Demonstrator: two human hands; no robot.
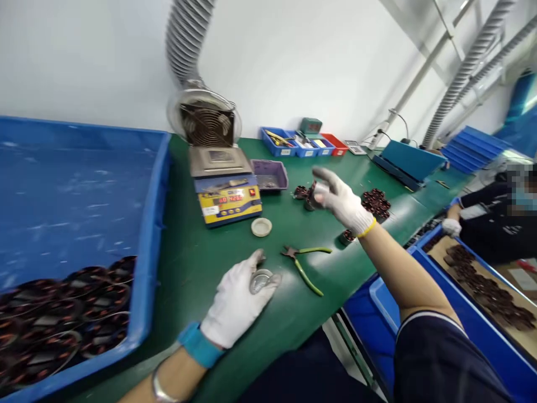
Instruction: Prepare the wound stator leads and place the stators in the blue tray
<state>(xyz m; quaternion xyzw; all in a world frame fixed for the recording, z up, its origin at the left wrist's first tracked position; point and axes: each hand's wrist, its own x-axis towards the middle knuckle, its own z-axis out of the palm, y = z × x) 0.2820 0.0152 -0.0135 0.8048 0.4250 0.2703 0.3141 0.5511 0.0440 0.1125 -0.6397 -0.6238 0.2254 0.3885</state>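
My left hand (239, 299), in a white glove, curls its fingers and thumb around a small round silvery cup (260, 280) just over the green table. Farther off, my gloved right hand (342, 201) has its thumb and fingers closed about a small copper-wound part (311, 197) with a pale cylindrical side; blur hides the exact grip. Another dark copper-wound piece (300, 192) sits just left of it. Between my hands lie cutting pliers (304, 263) with green handles, spread apart. A shallow pale round dish (261, 226) rests beyond my left hand.
A soldering unit (229, 198) with a red display stands beside a purple tray (271, 174). At left is a large blue bin (153, 235) holding copper-wound rings. More wound parts (375, 202) are clustered beyond my right wrist. A co-worker (499, 218) is at far right.
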